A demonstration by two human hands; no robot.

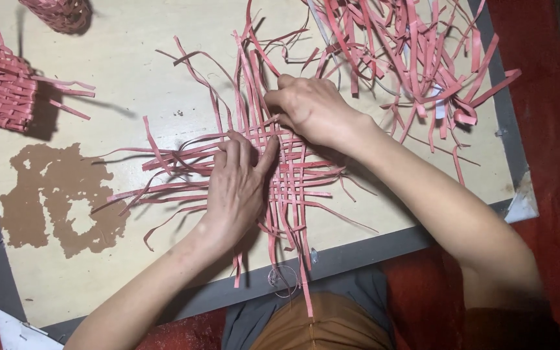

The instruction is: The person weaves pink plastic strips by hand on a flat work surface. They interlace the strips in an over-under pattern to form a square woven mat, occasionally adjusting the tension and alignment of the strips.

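While the woven mat (286, 172) of red strips is only a small crossed patch at its middle, long loose ends fan out on every side, so by my reckoning most of the weaving is left. My left hand (238, 188) lies flat on the patch, fingers spread, pressing it to the bench (131, 78), grip released. My right hand (312, 110) sits just above, at the mat's far edge, grip pinched on one upright strip (254, 71). Well apart at the far right lies the heap of spare strips (422, 58); two finished woven pieces (1, 91) sit far left
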